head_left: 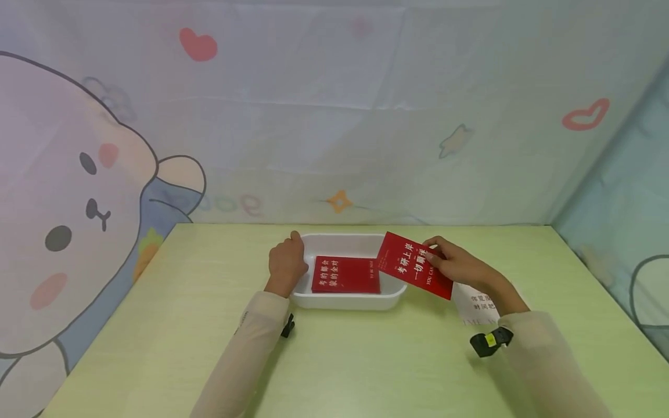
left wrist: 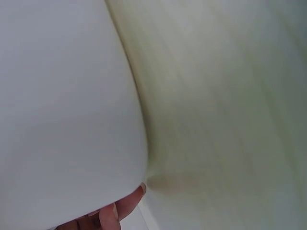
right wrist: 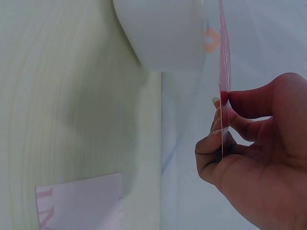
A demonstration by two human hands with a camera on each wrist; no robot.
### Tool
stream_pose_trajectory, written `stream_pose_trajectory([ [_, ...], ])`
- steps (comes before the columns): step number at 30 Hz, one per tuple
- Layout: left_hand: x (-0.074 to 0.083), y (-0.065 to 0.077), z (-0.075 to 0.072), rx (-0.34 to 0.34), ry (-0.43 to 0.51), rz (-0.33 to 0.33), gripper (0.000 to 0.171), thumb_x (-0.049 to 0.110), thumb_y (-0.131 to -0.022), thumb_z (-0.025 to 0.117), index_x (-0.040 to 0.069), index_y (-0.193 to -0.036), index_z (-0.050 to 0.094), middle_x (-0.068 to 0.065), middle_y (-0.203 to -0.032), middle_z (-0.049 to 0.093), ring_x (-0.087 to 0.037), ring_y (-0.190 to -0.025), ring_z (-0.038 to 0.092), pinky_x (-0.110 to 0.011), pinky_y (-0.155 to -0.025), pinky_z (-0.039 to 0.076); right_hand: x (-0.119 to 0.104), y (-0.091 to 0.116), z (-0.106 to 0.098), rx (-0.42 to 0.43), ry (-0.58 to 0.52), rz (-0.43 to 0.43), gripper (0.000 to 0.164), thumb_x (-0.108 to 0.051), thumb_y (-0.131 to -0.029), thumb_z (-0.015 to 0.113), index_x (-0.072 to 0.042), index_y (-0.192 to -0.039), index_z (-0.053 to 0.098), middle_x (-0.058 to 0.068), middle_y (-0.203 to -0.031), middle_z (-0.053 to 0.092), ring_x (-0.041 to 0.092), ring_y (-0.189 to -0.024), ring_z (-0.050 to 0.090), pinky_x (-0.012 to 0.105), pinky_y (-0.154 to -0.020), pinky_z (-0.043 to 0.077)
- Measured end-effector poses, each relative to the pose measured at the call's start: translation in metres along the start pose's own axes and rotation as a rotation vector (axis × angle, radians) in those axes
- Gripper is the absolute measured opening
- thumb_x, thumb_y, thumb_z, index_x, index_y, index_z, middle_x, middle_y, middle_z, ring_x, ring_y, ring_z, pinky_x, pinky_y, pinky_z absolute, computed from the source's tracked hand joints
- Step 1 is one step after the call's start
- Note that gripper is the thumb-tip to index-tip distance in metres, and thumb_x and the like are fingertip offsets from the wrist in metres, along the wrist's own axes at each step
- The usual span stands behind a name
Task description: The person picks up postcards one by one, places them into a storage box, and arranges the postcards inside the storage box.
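Observation:
A white plastic tray [head_left: 340, 301] stands on the table with red cards [head_left: 358, 275] printed in white lying in it. My left hand [head_left: 286, 264] grips the tray's left end; in the left wrist view its fingertips [left wrist: 111, 216] curl at the bottom edge of the white wall. Between thumb and fingers my right hand [head_left: 460, 264] pinches a red card [head_left: 407, 264], tilted above the tray's right end. Seen edge-on in the right wrist view, the held card [right wrist: 224, 72] looks thin; whether it is one or more cards I cannot tell.
A white printed card [head_left: 477, 305] lies on the table under my right forearm. The pale green table [head_left: 376, 366] ends at a cartoon-printed cloth [head_left: 313, 133] behind the tray. Another cloth hangs along the right side.

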State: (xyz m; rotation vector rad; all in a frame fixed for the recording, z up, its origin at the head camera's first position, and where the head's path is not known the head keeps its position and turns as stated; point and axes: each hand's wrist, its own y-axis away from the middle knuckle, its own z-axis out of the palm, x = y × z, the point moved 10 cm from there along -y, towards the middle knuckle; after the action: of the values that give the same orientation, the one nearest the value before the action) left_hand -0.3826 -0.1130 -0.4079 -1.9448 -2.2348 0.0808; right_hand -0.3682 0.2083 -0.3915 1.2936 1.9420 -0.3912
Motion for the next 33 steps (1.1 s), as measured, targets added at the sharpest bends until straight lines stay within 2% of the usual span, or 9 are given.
stream_pose_trajectory([
  [11, -0.002, -0.003, 0.002, -0.009, 0.006, 0.0, 0.043, 0.019, -0.081, 0.074, 0.001, -0.111, 0.049, -0.013, -0.089, 0.066, -0.025, -0.075, 0.068, -0.036, -0.065, 0.056, -0.019, -0.007, 0.007, -0.021, -0.015, -0.03, 0.045, -0.019, -0.102, 0.044, -0.003, -0.142, 0.031, 0.025, -0.133, 0.047, 0.033, -0.112, 0.051, 0.031, -0.081, 0.052],
  [19, -0.001, -0.001, 0.001, -0.011, 0.004, 0.0, 0.042, 0.019, -0.082, 0.074, 0.001, -0.11, 0.048, -0.012, -0.087, 0.066, -0.025, -0.073, 0.067, -0.036, -0.064, 0.055, -0.033, -0.011, 0.013, -0.042, -0.04, -0.058, 0.041, -0.014, -0.102, 0.04, -0.001, -0.14, 0.033, 0.024, -0.129, 0.049, 0.03, -0.109, 0.053, 0.03, -0.08, 0.051],
  [33, 0.0, 0.002, -0.004, -0.018, 0.016, -0.008, 0.043, 0.018, -0.083, 0.073, 0.0, -0.113, 0.049, -0.014, -0.093, 0.067, -0.028, -0.081, 0.069, -0.039, -0.069, 0.057, -0.046, -0.021, 0.023, -0.066, -0.019, -0.087, 0.04, -0.012, -0.101, 0.04, 0.0, -0.138, 0.034, 0.025, -0.128, 0.05, 0.029, -0.107, 0.055, 0.03, -0.079, 0.052],
])
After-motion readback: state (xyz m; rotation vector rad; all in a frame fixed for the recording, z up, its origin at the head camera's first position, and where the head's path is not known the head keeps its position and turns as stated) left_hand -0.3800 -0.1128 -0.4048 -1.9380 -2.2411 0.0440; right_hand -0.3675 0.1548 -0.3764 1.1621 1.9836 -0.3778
